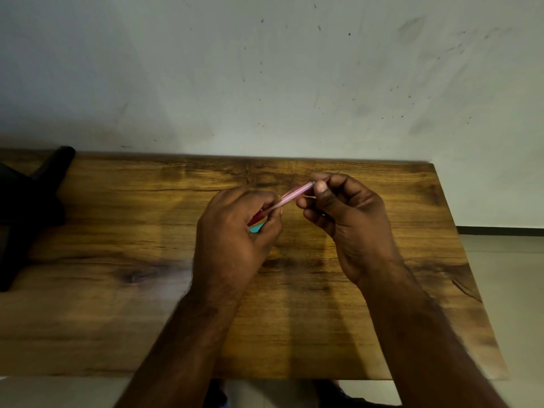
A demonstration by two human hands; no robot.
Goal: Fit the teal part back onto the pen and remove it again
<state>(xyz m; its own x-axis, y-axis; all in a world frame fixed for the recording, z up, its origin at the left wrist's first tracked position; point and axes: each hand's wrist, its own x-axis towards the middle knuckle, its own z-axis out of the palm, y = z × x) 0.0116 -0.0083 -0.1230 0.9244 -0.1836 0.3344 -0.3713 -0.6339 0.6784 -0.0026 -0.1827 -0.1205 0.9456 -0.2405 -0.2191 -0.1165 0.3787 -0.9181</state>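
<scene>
Both hands hover over the middle of a wooden table (117, 290). My left hand (235, 240) grips the lower end of a thin pink, pen-like stick (294, 195), with a red part and a small teal piece (255, 228) showing under its fingers. My right hand (344, 213) pinches the stick's upper end between thumb and fingertips. The stick slants up to the right between the two hands. What the teal piece is cannot be told.
A black object (32, 207) with an angled bar stands at the table's left edge. A stained pale wall (265, 78) rises right behind the table. Tiled floor (506, 275) lies past the right edge.
</scene>
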